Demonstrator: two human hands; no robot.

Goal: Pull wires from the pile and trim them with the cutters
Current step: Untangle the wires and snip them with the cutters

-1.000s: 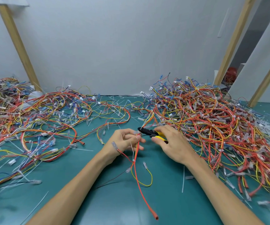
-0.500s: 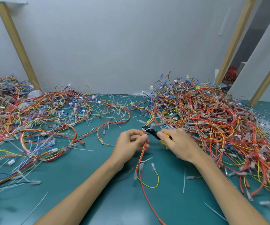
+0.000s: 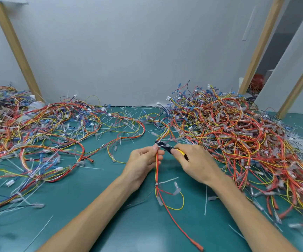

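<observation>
Left hand: pinches wire bundle upright.
Right hand: grips cutters, black tip touching bundle's top.

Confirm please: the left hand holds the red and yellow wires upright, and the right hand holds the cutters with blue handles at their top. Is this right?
One detail is wrong. In the head view the cutters in the right hand have yellow handles, not blue. The left hand does hold the red and yellow wires upright, cutters at their top.

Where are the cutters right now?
In the head view, just right of centre: the cutters are in the right hand, their tip at the wire bundle held by the left hand.
</observation>
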